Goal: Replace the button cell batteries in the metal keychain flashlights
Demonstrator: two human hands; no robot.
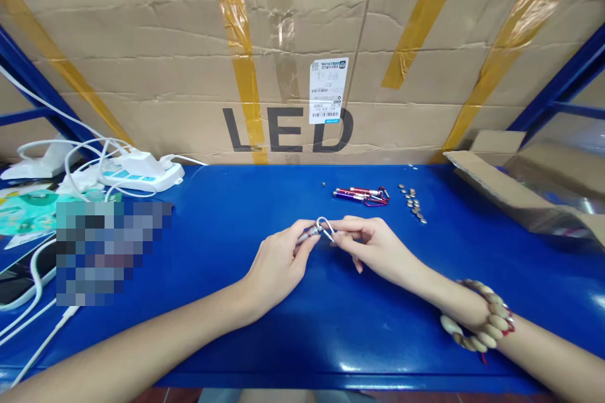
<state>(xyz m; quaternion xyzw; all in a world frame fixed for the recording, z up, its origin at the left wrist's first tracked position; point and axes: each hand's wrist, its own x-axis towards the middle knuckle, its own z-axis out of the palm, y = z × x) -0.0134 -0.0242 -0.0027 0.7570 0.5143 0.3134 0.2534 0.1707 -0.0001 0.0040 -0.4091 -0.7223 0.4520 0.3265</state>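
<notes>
My left hand (283, 255) is closed around a small silver keychain flashlight (309, 233), holding it over the blue table. A silver carabiner clip (329, 234) hangs from the flashlight's end, and the fingertips of my right hand (371, 242) pinch this clip at its right side. Part of the flashlight's body is hidden by my left fingers. Beyond the hands lie a purple keychain flashlight (348, 196) and a red one (362, 191), side by side, with their clips to the right. Several button cells (414, 204) are scattered to the right of these.
A tiny metal piece (323, 184) lies left of the flashlights. At the left are a white power strip (161, 177), cables, and a phone (23, 277) beside a pixelated patch. An open cardboard box (496, 170) stands at right. A large carton (189, 75) walls the back.
</notes>
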